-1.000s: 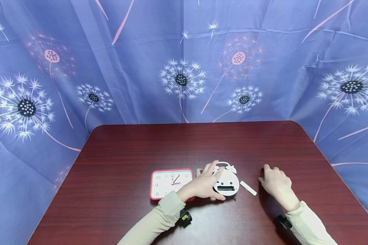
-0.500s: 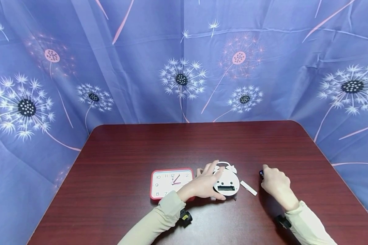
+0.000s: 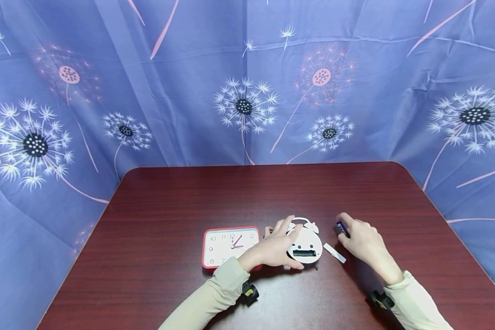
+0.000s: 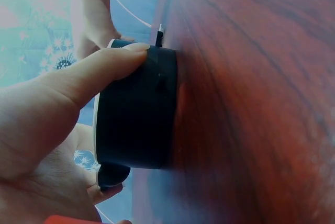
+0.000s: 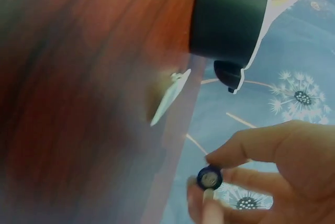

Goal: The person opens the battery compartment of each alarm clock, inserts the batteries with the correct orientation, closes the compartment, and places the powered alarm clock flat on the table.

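Note:
A twin-bell alarm clock (image 3: 305,243) lies face down on the table, its white back up and a dark battery slot (image 3: 304,253) uncovered. My left hand (image 3: 274,248) grips it from the left; in the left wrist view the thumb presses on its black side (image 4: 138,114). To the clock's right, my right hand (image 3: 364,240) pinches a dark blue battery (image 3: 342,228) between thumb and fingers. The right wrist view shows one round metal end of that battery (image 5: 209,178). Between clock and right hand lies a small white battery cover (image 3: 334,253).
A red-framed rectangular clock (image 3: 220,247) lies face up left of the alarm clock, partly beneath my left forearm in the head view. The dark red wooden table (image 3: 173,201) ends at a blue dandelion-print curtain (image 3: 181,91) behind and on both sides.
My right hand has lifted the battery and moved left toward the alarm clock; the battery was hidden a second ago. The left hand and the alarm clock have stayed put.

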Tool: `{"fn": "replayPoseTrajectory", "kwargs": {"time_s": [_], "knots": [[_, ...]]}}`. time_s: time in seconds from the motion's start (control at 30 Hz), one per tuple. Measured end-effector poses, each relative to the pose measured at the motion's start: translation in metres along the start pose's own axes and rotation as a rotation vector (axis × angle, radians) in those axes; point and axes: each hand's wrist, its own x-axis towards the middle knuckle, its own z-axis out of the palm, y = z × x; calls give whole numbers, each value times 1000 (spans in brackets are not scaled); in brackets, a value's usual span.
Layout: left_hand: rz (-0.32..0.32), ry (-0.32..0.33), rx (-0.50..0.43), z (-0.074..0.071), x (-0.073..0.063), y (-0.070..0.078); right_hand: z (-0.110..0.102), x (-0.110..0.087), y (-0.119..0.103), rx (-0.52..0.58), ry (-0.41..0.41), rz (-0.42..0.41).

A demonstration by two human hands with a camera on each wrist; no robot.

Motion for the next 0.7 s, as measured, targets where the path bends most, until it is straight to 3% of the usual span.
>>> {"fn": "replayPoseTrajectory", "kwargs": {"time_s": [0.17,0.7], "knots": [[4,0,-4,0,0,0,1,3,-3,39,80,-69],[0,-4,-17,0,0,0,7,0,-15,85,286,-181]]}}
